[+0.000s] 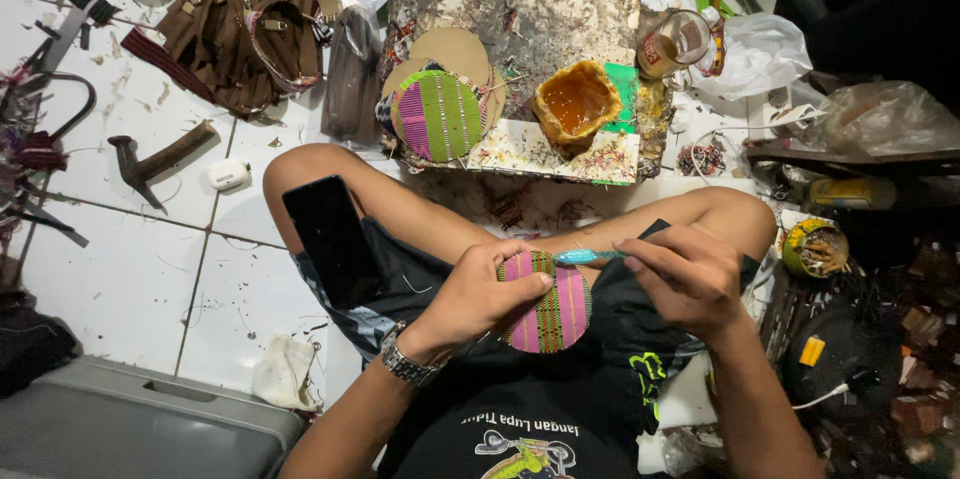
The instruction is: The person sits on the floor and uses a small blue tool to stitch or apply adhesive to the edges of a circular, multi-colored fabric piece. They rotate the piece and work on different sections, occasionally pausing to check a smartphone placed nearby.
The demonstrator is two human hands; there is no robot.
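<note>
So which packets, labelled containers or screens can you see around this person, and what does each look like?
Phone: on the left thigh, a black rectangle with a dark screen.
Labelled jar: beyond the board, clear with a red label.
Yellow tin: by the right knee, round, filled with small bits.
Plastic bag: beside the jar, white and crumpled.

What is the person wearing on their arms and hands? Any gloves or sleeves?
No gloves. Both forearms are bare, with no sleeves showing. The left hand has a silver metal-link wristwatch at its wrist. The right hand wears nothing that shows.
</note>
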